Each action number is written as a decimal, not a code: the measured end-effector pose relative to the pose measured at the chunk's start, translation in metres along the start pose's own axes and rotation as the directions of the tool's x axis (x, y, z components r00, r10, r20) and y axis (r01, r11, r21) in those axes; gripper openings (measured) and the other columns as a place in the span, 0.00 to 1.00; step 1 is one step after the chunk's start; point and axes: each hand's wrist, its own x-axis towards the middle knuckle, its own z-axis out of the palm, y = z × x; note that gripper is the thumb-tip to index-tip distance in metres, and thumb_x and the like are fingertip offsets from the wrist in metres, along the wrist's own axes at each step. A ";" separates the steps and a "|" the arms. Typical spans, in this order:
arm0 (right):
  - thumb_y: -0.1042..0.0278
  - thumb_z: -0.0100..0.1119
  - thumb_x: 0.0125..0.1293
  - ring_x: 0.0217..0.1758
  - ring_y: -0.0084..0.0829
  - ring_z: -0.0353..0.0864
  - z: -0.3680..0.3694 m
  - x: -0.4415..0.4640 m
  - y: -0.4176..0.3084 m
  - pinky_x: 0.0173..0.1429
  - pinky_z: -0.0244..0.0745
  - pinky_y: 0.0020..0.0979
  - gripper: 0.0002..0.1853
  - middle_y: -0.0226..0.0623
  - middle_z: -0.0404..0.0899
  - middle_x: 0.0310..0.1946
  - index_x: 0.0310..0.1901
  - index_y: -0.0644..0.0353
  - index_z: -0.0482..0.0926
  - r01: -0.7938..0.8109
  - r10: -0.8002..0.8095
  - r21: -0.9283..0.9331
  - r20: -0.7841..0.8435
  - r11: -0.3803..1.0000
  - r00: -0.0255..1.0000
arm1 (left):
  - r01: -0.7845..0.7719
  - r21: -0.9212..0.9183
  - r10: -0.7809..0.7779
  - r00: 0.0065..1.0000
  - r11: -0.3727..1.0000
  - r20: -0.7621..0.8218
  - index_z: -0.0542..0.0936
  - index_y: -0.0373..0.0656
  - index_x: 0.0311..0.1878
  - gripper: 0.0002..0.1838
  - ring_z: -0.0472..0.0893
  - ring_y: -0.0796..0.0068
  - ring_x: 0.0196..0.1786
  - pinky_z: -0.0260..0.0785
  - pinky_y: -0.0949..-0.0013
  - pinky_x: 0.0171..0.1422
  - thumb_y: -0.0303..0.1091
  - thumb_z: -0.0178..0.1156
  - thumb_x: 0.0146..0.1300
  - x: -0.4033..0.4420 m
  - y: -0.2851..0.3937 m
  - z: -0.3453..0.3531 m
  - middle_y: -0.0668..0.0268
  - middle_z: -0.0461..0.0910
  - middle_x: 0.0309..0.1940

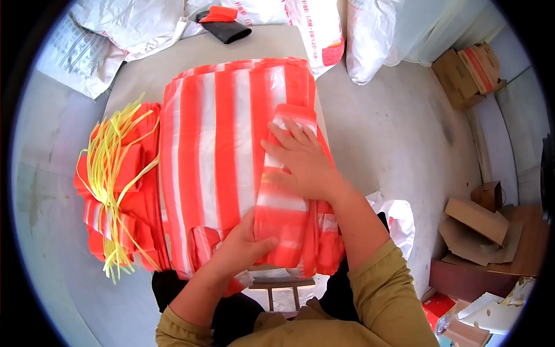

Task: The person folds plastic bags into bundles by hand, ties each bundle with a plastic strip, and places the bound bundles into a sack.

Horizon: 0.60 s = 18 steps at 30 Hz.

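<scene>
Taking the middle of the stack of red-and-white striped plastic bags (225, 133) as the clock's centre, the folded striped bundle (282, 222) lies on the stack's near edge at 4 o'clock, under the person's hands. The right hand (306, 165), at 3 o'clock, rests flat across it with fingers spread, probably to keep the slippery plastic from sliding or springing open. The left hand (245, 246), toward 6 o'clock, has its thumb over the bundle's near part and its fingers along the left edge — whether they pinch it I cannot tell. The stack sits squarely before the person on the desk (144, 69), likely so both hands reach it easily. At 9 o'clock, yellow ties (115, 173) are draped over folded red bundles (151, 202), presumably to stay loose and close by. As for containers, printed white sacks (133, 26) stand at 11 o'clock, their contents hidden. The cardboard cartons (468, 75) at 2 o'clock show nothing of their insides, and an open cardboard box (483, 228) sits between 3 and 4 o'clock — what it holds, if anything, is unclear.
</scene>
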 end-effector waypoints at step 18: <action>0.65 0.63 0.75 0.42 0.26 0.81 -0.050 -0.027 -0.005 0.49 0.80 0.33 0.38 0.35 0.84 0.42 0.83 0.57 0.60 -0.447 0.523 0.497 -0.017 0.744 0.852 | -0.001 -0.213 0.013 0.998 0.977 0.056 0.59 0.37 0.83 0.40 0.77 0.73 0.69 0.71 0.65 0.74 0.26 0.66 0.72 -0.012 0.012 -0.003 0.62 0.76 0.69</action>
